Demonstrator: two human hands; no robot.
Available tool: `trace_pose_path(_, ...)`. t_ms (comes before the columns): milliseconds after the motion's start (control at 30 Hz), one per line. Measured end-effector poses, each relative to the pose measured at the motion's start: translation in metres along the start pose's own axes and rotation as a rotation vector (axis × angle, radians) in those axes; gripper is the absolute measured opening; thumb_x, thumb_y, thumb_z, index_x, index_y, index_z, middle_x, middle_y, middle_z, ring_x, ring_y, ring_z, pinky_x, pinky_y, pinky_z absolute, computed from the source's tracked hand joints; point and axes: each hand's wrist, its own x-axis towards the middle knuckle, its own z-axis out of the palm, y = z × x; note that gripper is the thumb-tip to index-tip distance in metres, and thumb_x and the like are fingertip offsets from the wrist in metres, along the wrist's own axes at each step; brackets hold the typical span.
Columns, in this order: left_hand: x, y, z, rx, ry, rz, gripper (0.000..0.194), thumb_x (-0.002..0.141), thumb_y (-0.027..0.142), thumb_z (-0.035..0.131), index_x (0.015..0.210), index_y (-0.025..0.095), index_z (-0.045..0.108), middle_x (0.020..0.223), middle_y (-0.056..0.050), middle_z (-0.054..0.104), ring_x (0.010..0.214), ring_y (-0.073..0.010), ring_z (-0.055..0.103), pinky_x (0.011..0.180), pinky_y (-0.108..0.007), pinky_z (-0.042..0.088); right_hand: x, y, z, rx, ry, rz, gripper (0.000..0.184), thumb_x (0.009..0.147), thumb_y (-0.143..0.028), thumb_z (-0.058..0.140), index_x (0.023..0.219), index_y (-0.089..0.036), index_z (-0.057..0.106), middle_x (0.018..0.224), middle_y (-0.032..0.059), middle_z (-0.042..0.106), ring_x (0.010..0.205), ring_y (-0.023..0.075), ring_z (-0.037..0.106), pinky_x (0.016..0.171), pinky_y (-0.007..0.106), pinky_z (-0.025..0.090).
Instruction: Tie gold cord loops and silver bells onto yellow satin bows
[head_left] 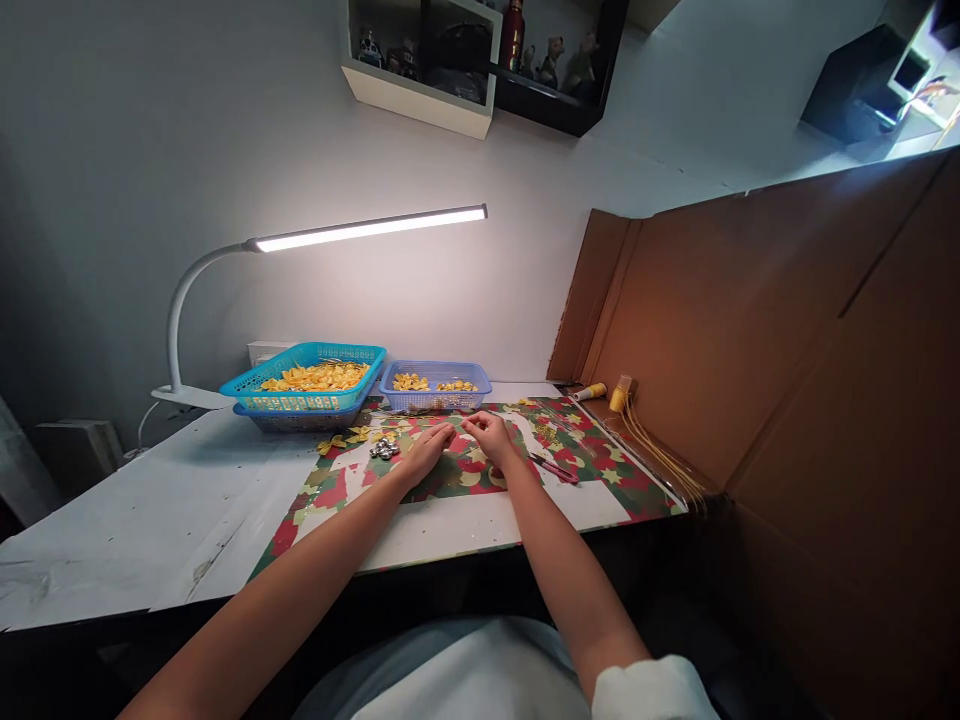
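Note:
My left hand [430,450] and my right hand [488,435] are held close together above the patterned sheet [457,480], fingers pinched. Whatever they hold is too small to make out. Left of my left hand lies a small cluster of shiny silver balls [384,449], with several yellow bow-like pieces [341,440] just beyond. To the right of my right hand rests a slim tool with red handles [559,471], perhaps scissors or pliers. A small heap of gold bits [546,433] sits behind that tool.
A teal basket [304,402] full of yellow pieces is stacked on a darker blue one. Beside it stands a periwinkle basket [435,401] with two yellow heaps. A lit lamp [375,229] arches overhead. Cardboard [750,320] walls the right side, near thread spools [616,398] and gold strands [660,445].

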Motion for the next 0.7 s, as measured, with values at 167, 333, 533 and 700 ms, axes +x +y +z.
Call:
trace_pose_path(167,0.006,-0.001,-0.005,-0.238,0.122,-0.083,0.031,0.071,0.05,0.051,0.064,0.021,0.045,0.059,0.004,0.044,0.05,-0.0103,0.036,0.048,-0.023,0.029,-0.001,0.004,0.001,-0.055,0.031,-0.025,0.02,0.075,-0.037,0.058,0.073,-0.018,0.065,0.076,0.0011,0.065,0.07,0.0145,0.055,0.064,0.025,0.042)
trace_pose_path(333,0.009,-0.005,-0.011,-0.295,0.167,-0.155,0.045,0.062,0.058,0.063,0.079,0.017,0.064,0.06,0.003,0.051,0.045,-0.0075,0.031,0.042,-0.023,0.025,-0.001,0.004,0.003,-0.115,-0.036,-0.089,0.015,0.072,-0.03,0.059,0.066,-0.018,0.064,0.073,0.0009,0.064,0.071,0.0152,0.056,0.066,0.025,0.041)
trace_pose_path(533,0.001,-0.007,-0.009,-0.03,0.151,-0.181,0.049,0.059,0.056,0.073,0.086,0.015,0.075,0.04,0.008,0.036,0.038,-0.0087,0.029,0.04,-0.024,0.02,-0.005,-0.003,0.002,-0.213,-0.026,-0.141,0.015,0.076,-0.028,0.058,0.066,-0.018,0.062,0.076,0.0006,0.063,0.076,0.0151,0.055,0.071,0.026,0.04)
trace_pose_path(700,-0.002,-0.009,-0.008,0.235,0.111,-0.004,0.035,0.066,0.051,0.07,0.075,0.017,0.078,0.046,0.001,0.058,0.049,-0.0154,0.049,0.046,-0.026,0.031,-0.009,-0.008,0.001,-0.375,0.015,-0.188,0.011,0.079,-0.021,0.057,0.069,-0.018,0.062,0.081,0.001,0.063,0.084,0.0162,0.054,0.08,0.03,0.038)
